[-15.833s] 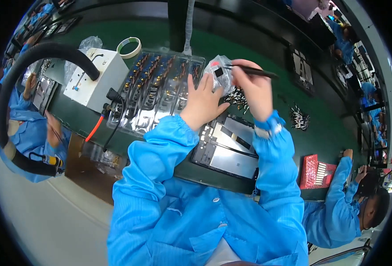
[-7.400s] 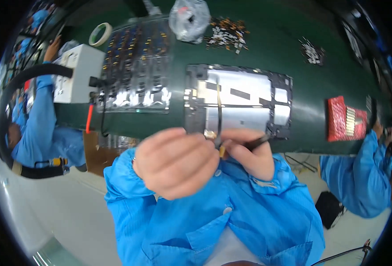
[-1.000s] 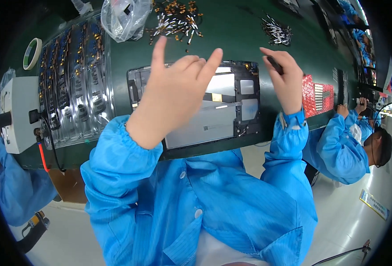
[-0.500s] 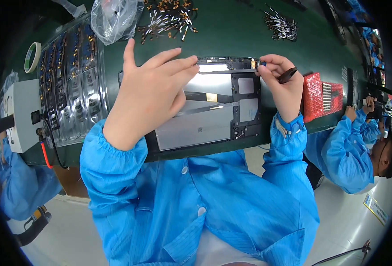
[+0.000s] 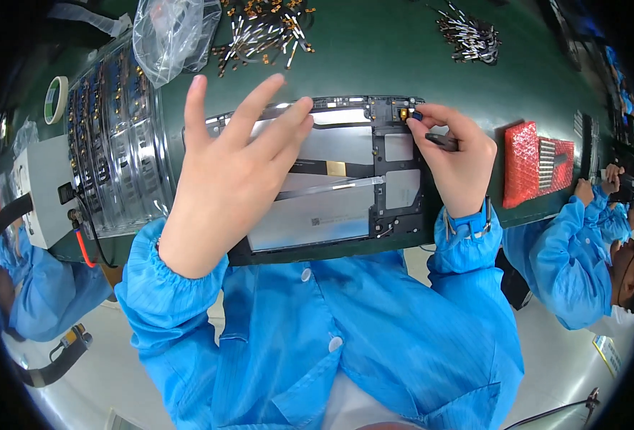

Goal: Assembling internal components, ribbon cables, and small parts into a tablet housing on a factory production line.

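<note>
— Head view: where's the opened tablet (image 5: 331,193)?
— Flat on the green bench (image 5: 374,64), just in front of the person.
— Left hand (image 5: 231,179)?
— Spread wide, fingertips resting on the tablet's top edge.
— Right hand (image 5: 456,161)?
— Pinching a small part at the frame's upper right corner, black tweezers (image 5: 442,141) tucked in its grip.

- Left hand (image 5: 223,179), fingers spread, rests on the opened tablet (image 5: 345,193) at frame centre.
- Right hand (image 5: 456,161) pinches a small part at the tablet's upper right corner, a dark tool (image 5: 442,141) tucked in its fingers.
- Green bench (image 5: 374,64) carries a clear component tray (image 5: 116,143) at left.
</note>
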`<state>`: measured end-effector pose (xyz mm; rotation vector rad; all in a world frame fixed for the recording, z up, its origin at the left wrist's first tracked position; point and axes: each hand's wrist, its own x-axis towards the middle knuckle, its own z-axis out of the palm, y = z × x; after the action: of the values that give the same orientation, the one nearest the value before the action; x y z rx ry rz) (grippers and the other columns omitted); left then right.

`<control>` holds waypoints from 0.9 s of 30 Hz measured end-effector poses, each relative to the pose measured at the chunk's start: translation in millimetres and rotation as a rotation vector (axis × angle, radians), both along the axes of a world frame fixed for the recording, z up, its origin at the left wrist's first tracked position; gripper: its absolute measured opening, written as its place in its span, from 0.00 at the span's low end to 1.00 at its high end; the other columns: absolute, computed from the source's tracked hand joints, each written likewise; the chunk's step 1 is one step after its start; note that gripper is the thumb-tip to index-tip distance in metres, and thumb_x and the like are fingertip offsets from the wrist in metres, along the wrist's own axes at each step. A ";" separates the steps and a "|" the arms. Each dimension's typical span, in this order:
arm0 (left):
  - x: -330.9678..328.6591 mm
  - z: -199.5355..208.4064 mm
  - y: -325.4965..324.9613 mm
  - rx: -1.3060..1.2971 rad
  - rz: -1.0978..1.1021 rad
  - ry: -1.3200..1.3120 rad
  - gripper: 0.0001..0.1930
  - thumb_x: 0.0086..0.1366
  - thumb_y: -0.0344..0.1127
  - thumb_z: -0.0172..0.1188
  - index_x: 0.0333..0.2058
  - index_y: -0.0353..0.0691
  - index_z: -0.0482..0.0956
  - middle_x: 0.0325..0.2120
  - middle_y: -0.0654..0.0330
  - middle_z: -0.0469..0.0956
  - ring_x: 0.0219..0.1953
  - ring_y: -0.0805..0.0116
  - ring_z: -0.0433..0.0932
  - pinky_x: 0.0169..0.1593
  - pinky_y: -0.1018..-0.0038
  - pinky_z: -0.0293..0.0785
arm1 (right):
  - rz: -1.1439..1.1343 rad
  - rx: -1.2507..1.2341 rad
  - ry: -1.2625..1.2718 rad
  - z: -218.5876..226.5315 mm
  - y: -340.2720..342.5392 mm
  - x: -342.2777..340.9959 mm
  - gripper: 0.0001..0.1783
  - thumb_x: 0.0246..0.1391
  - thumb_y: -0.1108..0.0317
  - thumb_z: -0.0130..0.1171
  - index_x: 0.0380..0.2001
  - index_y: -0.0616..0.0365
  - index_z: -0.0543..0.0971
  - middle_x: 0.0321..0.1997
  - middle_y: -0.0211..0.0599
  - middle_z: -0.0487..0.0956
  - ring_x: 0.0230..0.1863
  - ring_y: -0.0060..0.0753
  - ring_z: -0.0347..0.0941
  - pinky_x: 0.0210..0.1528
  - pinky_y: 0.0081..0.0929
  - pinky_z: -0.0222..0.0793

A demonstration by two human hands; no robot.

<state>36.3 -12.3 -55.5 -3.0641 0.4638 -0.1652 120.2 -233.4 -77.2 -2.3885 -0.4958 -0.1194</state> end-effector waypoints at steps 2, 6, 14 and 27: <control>3.4 1.0 -1.9 0.052 -0.083 -0.046 0.19 0.46 0.28 0.57 0.41 0.48 0.77 0.48 0.77 0.68 0.54 0.72 0.64 0.59 0.43 0.43 | 0.005 0.023 0.001 -2.6 -0.2 -0.9 0.10 0.35 0.76 0.62 0.27 0.57 0.79 0.27 0.39 0.78 0.28 0.38 0.76 0.31 0.27 0.71; 12.2 9.4 -2.1 0.119 -0.225 0.022 0.16 0.46 0.29 0.56 0.37 0.44 0.78 0.45 0.75 0.70 0.53 0.74 0.64 0.60 0.46 0.44 | 0.017 0.036 -0.024 -7.0 -1.1 0.6 0.10 0.35 0.76 0.63 0.28 0.57 0.79 0.27 0.39 0.78 0.29 0.39 0.75 0.31 0.28 0.71; 22.8 14.6 -7.4 0.170 -0.369 0.061 0.17 0.45 0.28 0.55 0.37 0.41 0.77 0.42 0.70 0.71 0.52 0.76 0.66 0.62 0.50 0.43 | 0.048 0.064 -0.010 -9.6 -6.4 2.3 0.14 0.36 0.78 0.63 0.31 0.59 0.79 0.27 0.36 0.78 0.29 0.28 0.74 0.29 0.21 0.70; 31.7 27.2 -21.8 0.385 -0.529 0.074 0.07 0.43 0.30 0.56 0.19 0.52 0.82 0.47 0.70 0.71 0.57 0.71 0.61 0.65 0.54 0.41 | -0.025 0.221 -0.016 8.6 -11.6 12.8 0.10 0.41 0.75 0.61 0.31 0.58 0.79 0.28 0.33 0.78 0.26 0.22 0.72 0.26 0.17 0.66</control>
<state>68.1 -34.1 -28.3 -2.5181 1.1508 0.0243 133.0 -245.0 -68.5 -2.1790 -0.4372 -0.1948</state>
